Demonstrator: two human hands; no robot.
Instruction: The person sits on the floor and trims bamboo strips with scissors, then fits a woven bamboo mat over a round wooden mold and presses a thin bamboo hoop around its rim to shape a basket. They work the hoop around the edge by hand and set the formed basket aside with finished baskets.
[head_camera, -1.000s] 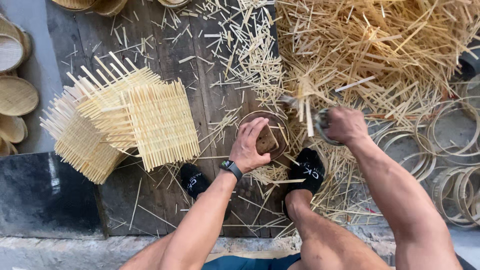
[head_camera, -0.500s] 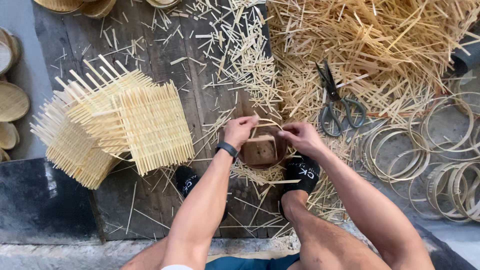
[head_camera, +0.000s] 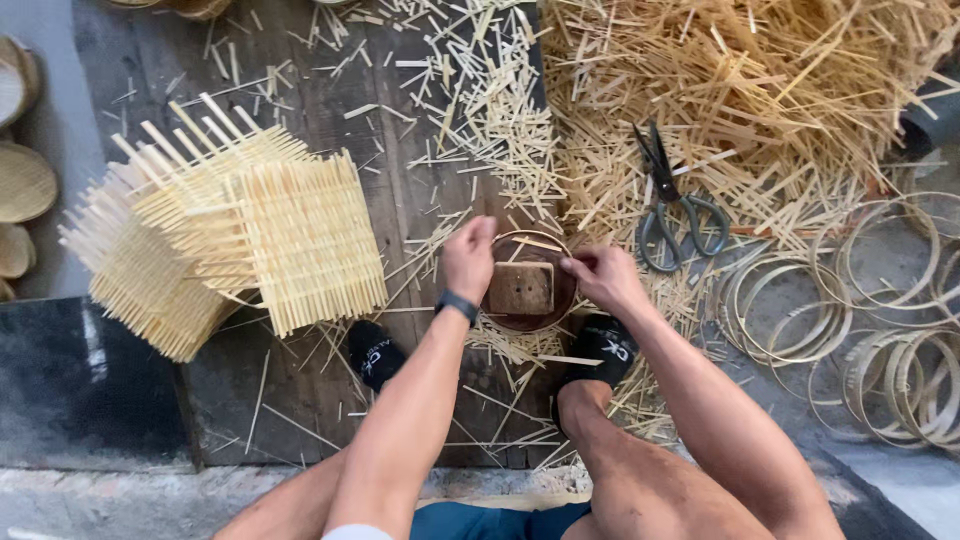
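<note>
A round dark-brown form (head_camera: 500, 310) sits on the wooden boards between my feet, with a square wooden block (head_camera: 521, 288) lying inside it. My left hand (head_camera: 468, 258) grips the form's left rim with curled fingers; a dark band is on that wrist. On the form's right rim, my right hand (head_camera: 603, 277) pinches with thumb and fingers. Thin bamboo slivers lie across and around the form. Grey-handled scissors (head_camera: 670, 200) lie on the strips just right of my right hand, apart from it.
A stack of square woven bamboo mats (head_camera: 240, 235) lies to the left. A big heap of loose bamboo strips (head_camera: 740, 90) fills the upper right. Several bamboo hoops (head_camera: 880, 330) lie at the right, round woven trays (head_camera: 22, 180) at the far left. My black-socked feet (head_camera: 604, 345) flank the form.
My right hand has put the scissors down on the strips and come to the form's right rim. My left hand moved off the block's top to the left rim.
</note>
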